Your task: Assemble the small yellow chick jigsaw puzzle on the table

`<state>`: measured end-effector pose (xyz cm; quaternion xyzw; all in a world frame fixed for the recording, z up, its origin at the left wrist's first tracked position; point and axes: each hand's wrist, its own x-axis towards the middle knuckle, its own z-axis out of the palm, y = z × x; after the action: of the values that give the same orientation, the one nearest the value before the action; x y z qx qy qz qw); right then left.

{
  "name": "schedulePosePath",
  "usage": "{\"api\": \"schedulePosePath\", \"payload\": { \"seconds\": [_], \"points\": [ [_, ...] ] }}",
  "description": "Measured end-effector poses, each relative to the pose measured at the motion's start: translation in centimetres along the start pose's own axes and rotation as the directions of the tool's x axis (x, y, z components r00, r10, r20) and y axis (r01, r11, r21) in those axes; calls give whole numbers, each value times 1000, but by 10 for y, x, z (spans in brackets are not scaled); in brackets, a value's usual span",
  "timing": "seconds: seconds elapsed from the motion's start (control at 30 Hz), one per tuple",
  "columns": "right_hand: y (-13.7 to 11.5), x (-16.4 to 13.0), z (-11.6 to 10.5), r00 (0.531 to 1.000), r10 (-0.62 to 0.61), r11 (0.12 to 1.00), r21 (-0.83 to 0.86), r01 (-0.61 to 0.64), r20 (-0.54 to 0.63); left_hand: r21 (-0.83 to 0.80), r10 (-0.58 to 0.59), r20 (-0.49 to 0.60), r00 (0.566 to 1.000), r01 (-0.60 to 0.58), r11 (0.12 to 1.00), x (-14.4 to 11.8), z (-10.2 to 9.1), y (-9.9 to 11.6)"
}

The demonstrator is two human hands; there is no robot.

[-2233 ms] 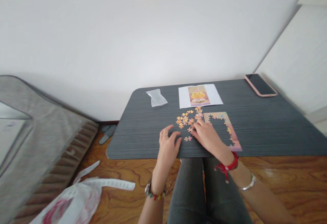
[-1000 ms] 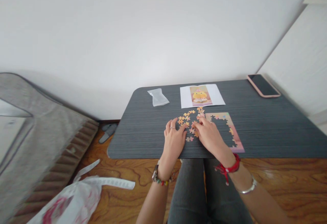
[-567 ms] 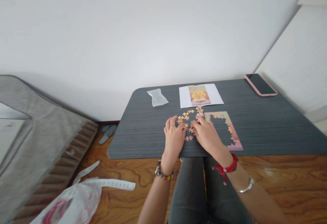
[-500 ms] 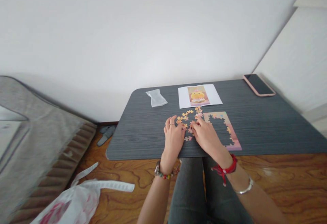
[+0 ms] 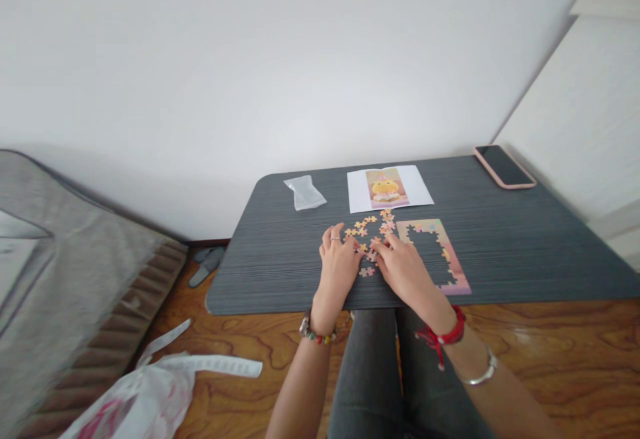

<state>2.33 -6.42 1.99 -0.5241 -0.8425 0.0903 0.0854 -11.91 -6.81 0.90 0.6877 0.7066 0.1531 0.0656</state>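
Loose jigsaw puzzle pieces (image 5: 367, 271) in yellow and pink lie scattered on the dark table. My left hand (image 5: 339, 262) rests at the left side of the pile, fingers bent and the thumb and fingertips closed on a puzzle piece (image 5: 358, 249). From the right, my right hand (image 5: 404, 267) reaches in with its fingertips pinched at a small puzzle piece, largely covered by the fingers. Beside this hand lies a partly assembled puzzle border (image 5: 459, 267), its middle showing the table; the hand hides its lower left part.
Behind the pieces is a white sheet with a printed yellow toy picture (image 5: 386, 189). A clear plastic bag (image 5: 306, 193) lies at the table's back left, a phone (image 5: 505, 167) at the back right. The table (image 5: 260, 259) stands against a wall; a white bag (image 5: 150, 392) sits on the floor.
Both hands stay almost where they were among the pieces, with only slight finger movement. The view has shifted a little; no piece has plainly moved.
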Motion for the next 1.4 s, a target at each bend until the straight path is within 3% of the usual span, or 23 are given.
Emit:
{"api": "schedulePosePath", "payload": {
  "seconds": [0.27,0.7,0.97,1.13,1.4],
  "points": [
    [6,-1,2,1000,28,1000,-6,-28,-7,-35,-14,-109,994,10,999,-9,-6,-7],
    [31,7,-13,988,155,981,-115,-154,2,-27,-87,-49,995,86,996,-18,-4,-15],
    [21,18,-3,977,197,971,-153,-183,77,-22,-60,-90,994,58,998,-19,-10,-11],
    [24,12,-4,983,174,979,-122,-165,63,-46,-25,-77,997,22,999,-16,-4,-9],
    [19,0,-9,984,171,976,-143,-163,46,-87,129,-48,990,-133,987,17,0,13]
  ]
}}
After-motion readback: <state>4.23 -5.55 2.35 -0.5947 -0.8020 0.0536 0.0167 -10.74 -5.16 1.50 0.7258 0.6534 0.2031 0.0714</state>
